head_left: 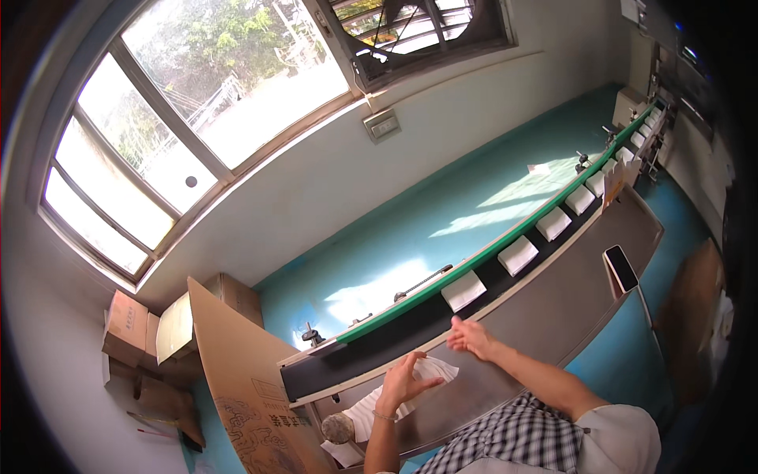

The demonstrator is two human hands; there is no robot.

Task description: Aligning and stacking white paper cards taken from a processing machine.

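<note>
My left hand (403,383) arches over a row of thin white packets (367,415) on the metal tabletop (513,344). Its thumb stands apart from the fingers; whether it touches the packets I cannot make out. My right hand (471,340) hovers at the near edge of the conveyor, fingers loosely stretched, nothing seen in it. Just beyond it, a flat white packet (463,292) lies on the black conveyor belt (339,359). More such packets are spaced along the belt toward the far right. A grey, rounded, stone-like lump (338,428) sits against the row's left end.
A green rail (505,237) runs along the belt's far side. A large cardboard sheet or box side (237,387) stands at the left, with cardboard boxes (130,324) behind it. A phone on a stand (621,268) is at the table's right edge.
</note>
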